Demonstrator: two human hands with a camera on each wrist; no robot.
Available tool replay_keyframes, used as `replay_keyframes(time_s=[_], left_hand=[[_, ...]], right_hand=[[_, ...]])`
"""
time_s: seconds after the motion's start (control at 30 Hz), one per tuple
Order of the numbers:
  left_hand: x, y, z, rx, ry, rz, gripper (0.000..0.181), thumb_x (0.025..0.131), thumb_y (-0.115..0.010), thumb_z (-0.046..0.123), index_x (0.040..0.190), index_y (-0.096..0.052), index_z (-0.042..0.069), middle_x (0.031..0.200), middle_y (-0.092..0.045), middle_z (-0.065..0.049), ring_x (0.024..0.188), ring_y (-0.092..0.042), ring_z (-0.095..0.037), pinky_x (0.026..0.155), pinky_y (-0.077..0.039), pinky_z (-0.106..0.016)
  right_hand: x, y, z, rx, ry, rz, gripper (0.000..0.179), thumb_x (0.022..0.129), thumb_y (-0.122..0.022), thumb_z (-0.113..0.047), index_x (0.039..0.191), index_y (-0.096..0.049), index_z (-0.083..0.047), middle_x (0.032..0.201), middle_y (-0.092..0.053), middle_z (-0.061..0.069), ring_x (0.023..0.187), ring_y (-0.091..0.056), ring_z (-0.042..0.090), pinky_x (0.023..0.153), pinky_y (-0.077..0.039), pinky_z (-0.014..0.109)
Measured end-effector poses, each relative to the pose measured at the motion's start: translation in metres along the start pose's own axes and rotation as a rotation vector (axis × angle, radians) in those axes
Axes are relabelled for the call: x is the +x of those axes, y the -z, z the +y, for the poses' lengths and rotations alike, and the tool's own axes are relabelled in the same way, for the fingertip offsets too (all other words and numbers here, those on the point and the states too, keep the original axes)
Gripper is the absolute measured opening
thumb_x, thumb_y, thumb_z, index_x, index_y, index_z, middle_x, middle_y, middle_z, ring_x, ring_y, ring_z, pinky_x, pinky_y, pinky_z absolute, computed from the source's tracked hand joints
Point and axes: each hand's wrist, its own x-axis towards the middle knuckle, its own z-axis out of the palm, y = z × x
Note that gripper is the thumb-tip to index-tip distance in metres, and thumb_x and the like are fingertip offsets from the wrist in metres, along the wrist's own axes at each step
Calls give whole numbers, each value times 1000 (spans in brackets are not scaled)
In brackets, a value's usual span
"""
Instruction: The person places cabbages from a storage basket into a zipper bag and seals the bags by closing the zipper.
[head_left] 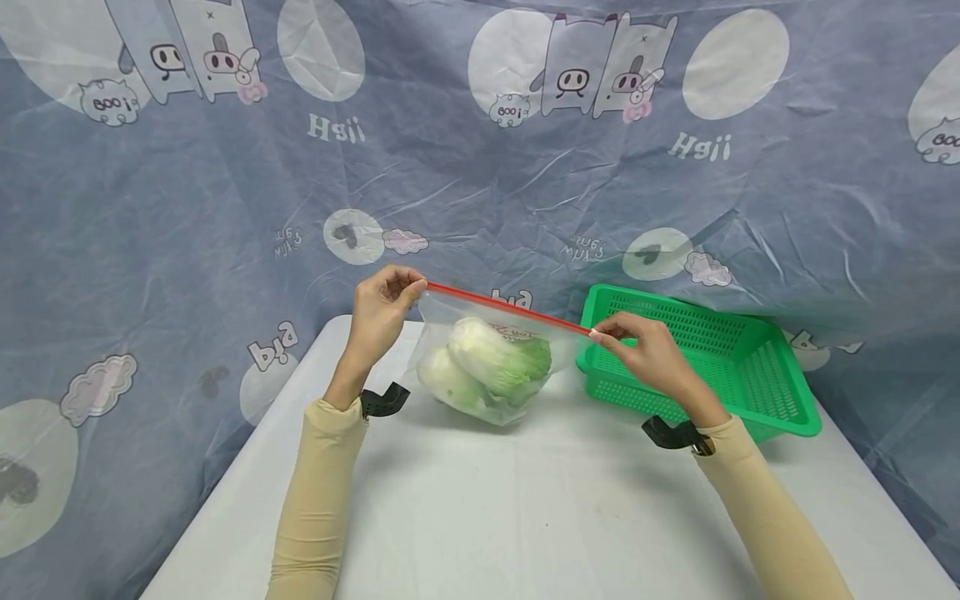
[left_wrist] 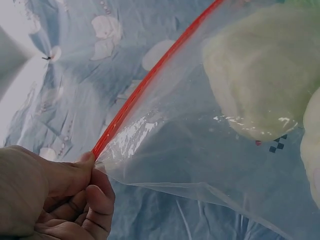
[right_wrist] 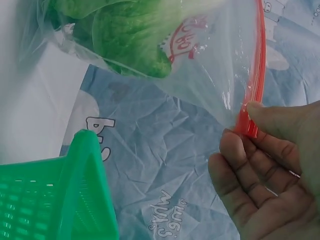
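A clear zip bag (head_left: 431, 333) with a red zip strip (head_left: 510, 307) is stretched between both hands. Inside it lie two pale green-and-white heads of napa cabbage (head_left: 480, 354), their leafy ends toward the right. My left hand (head_left: 378, 312) pinches the strip's left end between thumb and fingers; the left wrist view shows the bag corner (left_wrist: 102, 164) at the fingertips. With thumb and forefinger, my right hand (head_left: 648, 354) pinches the right end, which slopes lower than the left. In the right wrist view, the red strip end (right_wrist: 247, 125) sits under the thumb.
A green plastic basket (head_left: 697, 304) with perforated walls stands at the right, behind the right hand and forearm. White cloth covers the table (head_left: 480, 508). A blue-grey printed curtain (head_left: 450, 167) hangs behind. Each wrist wears a black camera mount (head_left: 384, 400).
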Motion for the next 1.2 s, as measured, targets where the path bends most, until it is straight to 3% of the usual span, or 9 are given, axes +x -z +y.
replay_keyframes(time_s=[0.13,0.23,0.4,0.6,0.73,0.8,0.97,1.03,1.2], left_hand=[[1,1,-3,12,34,-2,15,90,-66,5,95,-65,-10,81,-62,-25,60,-52,-12,56,-42,-17],[3,6,-6,14,57,18,17,91,-65,5,97,-64,-10,83,-62,-26,59,-54,-18,57,-45,-18],[10,22,-10,13,58,78,19,91,-63,4,99,-62,-13,87,-60,-30,64,-62,-32,67,-53,-26],[19,42,-5,64,-14,103,19,91,-64,4,99,-61,-13,91,-62,-25,68,-63,-32,68,-55,-36],[11,49,3,156,11,-28,17,93,-62,7,100,-61,-8,92,-63,-19,69,-63,-27,65,-54,-29],[5,50,-4,160,53,-120,15,94,-62,10,102,-62,-3,91,-64,-16,69,-64,-22,65,-53,-27],[-14,49,-24,-67,131,-398,14,92,-65,12,100,-62,1,93,-61,-23,68,-63,-18,69,-54,-33],[-23,43,-21,-165,155,-524,13,91,-66,11,98,-62,0,93,-60,-27,67,-63,-18,69,-54,-32],[-54,4,-17,-283,223,-798,10,89,-67,10,95,-63,2,90,-62,-24,65,-63,-16,66,-56,-40]], right_hand=[[3,-3,-1,76,-53,-52,22,96,-57,-37,105,-67,-19,90,-70,-1,82,-69,17,75,-52,39],[14,-10,-4,255,-107,-109,27,98,-54,-36,109,-61,-13,94,-70,7,83,-71,17,80,-55,39],[45,-30,-14,576,-111,-163,31,101,-50,-25,112,-49,3,110,-61,20,106,-65,28,93,-53,34],[75,-60,-16,693,-127,-170,31,100,-51,-23,114,-47,4,112,-61,14,116,-61,30,97,-50,27],[80,-84,-3,523,-136,-183,30,99,-55,-29,111,-52,-2,110,-65,13,109,-65,26,93,-53,33],[76,-92,5,394,-122,-204,28,98,-56,-32,110,-56,-7,110,-67,11,107,-66,25,91,-54,37],[56,-102,12,139,-22,-247,18,97,-58,-29,103,-62,-13,100,-70,3,98,-69,21,83,-56,38],[49,-105,12,78,12,-254,14,96,-60,-25,100,-64,-12,93,-71,3,88,-70,18,76,-57,35],[33,-113,12,45,-32,-292,8,94,-60,-14,96,-63,-8,85,-71,14,64,-69,17,56,-54,26]])
